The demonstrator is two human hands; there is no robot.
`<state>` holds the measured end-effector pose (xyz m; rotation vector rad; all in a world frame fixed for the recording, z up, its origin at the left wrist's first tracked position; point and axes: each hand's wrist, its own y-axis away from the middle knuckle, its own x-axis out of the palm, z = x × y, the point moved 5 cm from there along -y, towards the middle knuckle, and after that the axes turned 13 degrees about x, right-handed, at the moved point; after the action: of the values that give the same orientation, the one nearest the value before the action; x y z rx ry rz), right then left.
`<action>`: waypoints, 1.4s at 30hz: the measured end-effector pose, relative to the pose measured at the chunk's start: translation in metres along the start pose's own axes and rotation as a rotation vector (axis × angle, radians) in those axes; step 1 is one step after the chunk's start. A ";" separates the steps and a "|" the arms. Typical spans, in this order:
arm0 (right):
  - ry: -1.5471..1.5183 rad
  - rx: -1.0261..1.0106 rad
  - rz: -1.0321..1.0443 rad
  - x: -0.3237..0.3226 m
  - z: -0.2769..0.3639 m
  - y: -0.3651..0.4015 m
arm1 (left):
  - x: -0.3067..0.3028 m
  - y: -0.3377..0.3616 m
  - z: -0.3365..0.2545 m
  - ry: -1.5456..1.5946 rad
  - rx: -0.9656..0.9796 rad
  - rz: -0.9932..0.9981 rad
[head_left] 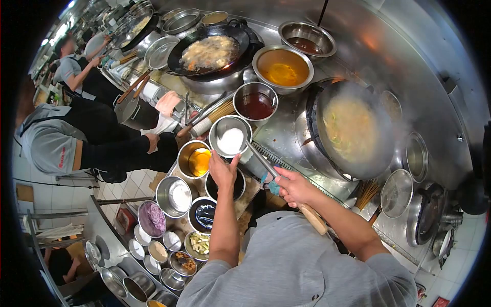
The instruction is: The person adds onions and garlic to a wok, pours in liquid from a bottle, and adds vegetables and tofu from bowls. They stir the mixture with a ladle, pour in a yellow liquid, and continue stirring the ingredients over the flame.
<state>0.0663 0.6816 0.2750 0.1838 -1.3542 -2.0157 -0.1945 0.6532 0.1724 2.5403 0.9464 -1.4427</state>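
My right hand [293, 187] is closed around the steel shaft of a long-handled ladle [263, 159] with a wooden grip end. The shaft runs up to a steel pot [216, 132] with white contents; I cannot make out the ladle's head there. At that pot's near rim, the fingers and thumb of my left hand [223, 171] grip the edge. A blue-green cloth [271, 184] sits beside my right hand. Pots of amber liquid [198, 161] and dark liquid [238, 187] stand close to my left hand.
To the right, a steaming wok [353, 130] holds yellowish food. Another wok [209, 53] bubbles at the back. Bowls of amber oil [283, 69] and red sauce [255, 105] stand between them. Several ingredient pots fill the lower left, with onion [152, 218]. A co-worker [56, 138] stands left.
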 end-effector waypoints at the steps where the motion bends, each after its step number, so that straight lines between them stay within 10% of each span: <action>1: -0.036 0.003 0.033 0.001 0.000 0.001 | 0.001 0.000 0.001 -0.007 0.012 -0.016; 21: -0.237 -0.016 0.197 0.005 0.008 0.037 | 0.006 0.000 0.004 0.005 -0.019 0.026; 24: -0.234 -0.016 0.191 0.003 0.006 0.036 | 0.009 0.002 0.008 -0.074 0.193 -0.210; 35: -0.590 0.069 0.422 -0.007 -0.002 0.039 | 0.002 -0.003 0.000 -0.002 0.076 0.027; 39: -0.751 0.027 0.620 -0.016 -0.009 0.064 | -0.011 0.009 -0.026 0.022 0.172 -0.324; 42: -0.825 -0.048 0.652 -0.033 -0.021 0.102 | -0.012 0.021 -0.070 0.248 0.152 -0.044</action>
<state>0.1483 0.6642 0.3453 -1.0809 -1.5424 -1.5742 -0.1349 0.6552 0.2165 2.8793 0.9636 -1.2764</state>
